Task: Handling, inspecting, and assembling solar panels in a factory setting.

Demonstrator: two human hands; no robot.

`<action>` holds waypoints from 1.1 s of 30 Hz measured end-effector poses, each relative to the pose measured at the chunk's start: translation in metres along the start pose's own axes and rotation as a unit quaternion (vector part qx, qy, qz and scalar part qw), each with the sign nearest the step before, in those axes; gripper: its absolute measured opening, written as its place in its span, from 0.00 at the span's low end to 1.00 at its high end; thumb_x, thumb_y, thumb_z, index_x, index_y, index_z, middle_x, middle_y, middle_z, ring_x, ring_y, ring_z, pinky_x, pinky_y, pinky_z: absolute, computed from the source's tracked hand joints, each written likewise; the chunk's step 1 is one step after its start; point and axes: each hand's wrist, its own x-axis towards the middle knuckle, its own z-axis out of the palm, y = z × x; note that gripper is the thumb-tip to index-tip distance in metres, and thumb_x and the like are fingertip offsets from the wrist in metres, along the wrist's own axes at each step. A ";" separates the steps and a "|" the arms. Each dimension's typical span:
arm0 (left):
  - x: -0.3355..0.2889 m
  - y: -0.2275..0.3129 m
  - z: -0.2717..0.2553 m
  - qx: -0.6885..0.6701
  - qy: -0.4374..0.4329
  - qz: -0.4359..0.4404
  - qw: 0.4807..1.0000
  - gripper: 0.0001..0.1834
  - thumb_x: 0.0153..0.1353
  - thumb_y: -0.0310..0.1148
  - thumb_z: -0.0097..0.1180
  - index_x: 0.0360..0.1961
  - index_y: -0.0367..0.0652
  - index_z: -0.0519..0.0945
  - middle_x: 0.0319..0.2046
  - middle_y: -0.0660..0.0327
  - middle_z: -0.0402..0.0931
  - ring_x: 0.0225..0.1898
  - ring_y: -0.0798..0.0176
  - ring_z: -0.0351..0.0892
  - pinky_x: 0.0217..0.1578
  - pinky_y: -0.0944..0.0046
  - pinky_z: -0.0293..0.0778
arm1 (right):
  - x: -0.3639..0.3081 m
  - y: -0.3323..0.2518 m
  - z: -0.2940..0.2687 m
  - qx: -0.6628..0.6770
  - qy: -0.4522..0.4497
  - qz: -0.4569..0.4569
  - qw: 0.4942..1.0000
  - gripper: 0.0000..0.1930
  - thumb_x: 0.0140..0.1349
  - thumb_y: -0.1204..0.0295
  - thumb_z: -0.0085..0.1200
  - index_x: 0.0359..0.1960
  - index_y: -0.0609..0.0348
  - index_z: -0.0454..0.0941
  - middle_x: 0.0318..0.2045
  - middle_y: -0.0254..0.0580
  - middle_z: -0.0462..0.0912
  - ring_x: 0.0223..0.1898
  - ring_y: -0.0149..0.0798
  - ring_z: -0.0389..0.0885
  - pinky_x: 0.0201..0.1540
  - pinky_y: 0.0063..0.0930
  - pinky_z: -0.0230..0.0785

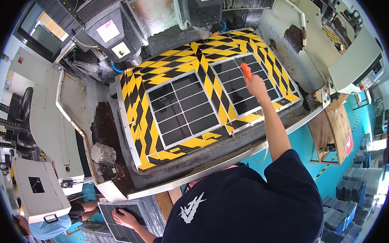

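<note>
Orange tool (246, 71), likely light, stiff; my right hand (256, 86) grips its near end above striped fixture (211, 94); left hand (127, 219): can't tell.

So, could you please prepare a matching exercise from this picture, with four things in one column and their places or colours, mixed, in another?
Column one
1. Orange tool
2. Left hand
3. Striped surface
4. Wooden stand

Column two
A. Yellow and black
B. Standing on the blue floor
C. Held in the right hand
D. At a dark panel in the lower left of the view

Right pairs: 1-C, 2-D, 3-A, 4-B
</note>
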 end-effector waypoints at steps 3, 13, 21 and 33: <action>-0.001 -0.001 0.001 0.007 0.002 0.005 1.000 0.17 0.71 0.36 0.54 0.55 0.38 0.80 0.56 0.53 0.78 0.59 0.47 0.75 0.62 0.46 0.67 | 0.032 0.029 -0.032 0.024 0.039 0.031 0.998 0.28 0.69 0.49 0.56 0.34 0.70 0.83 0.26 0.58 0.86 0.30 0.56 0.89 0.36 0.48 0.81; -0.001 -0.004 0.001 0.017 -0.011 0.003 1.000 0.17 0.72 0.36 0.52 0.55 0.38 0.79 0.57 0.53 0.77 0.60 0.48 0.74 0.63 0.47 0.67 | 0.087 0.025 -0.047 0.080 0.016 -0.008 0.997 0.28 0.69 0.52 0.56 0.28 0.72 0.82 0.16 0.50 0.81 0.17 0.44 0.84 0.24 0.40 0.75; 0.001 0.001 -0.001 0.018 -0.013 0.010 1.000 0.17 0.72 0.36 0.52 0.56 0.37 0.79 0.57 0.51 0.78 0.60 0.46 0.74 0.62 0.45 0.67 | 0.139 0.086 -0.043 0.040 0.083 -0.018 0.996 0.29 0.65 0.49 0.55 0.36 0.72 0.85 0.26 0.63 0.86 0.34 0.58 0.89 0.39 0.50 0.78; 0.000 0.012 -0.013 -0.022 0.006 -0.007 1.000 0.16 0.69 0.33 0.54 0.54 0.39 0.78 0.59 0.50 0.75 0.62 0.43 0.70 0.64 0.44 0.65 | 0.040 0.063 -0.051 0.203 -0.104 -0.050 0.972 0.28 0.71 0.46 0.54 0.35 0.65 0.83 0.23 0.41 0.84 0.20 0.30 0.81 0.21 0.24 0.71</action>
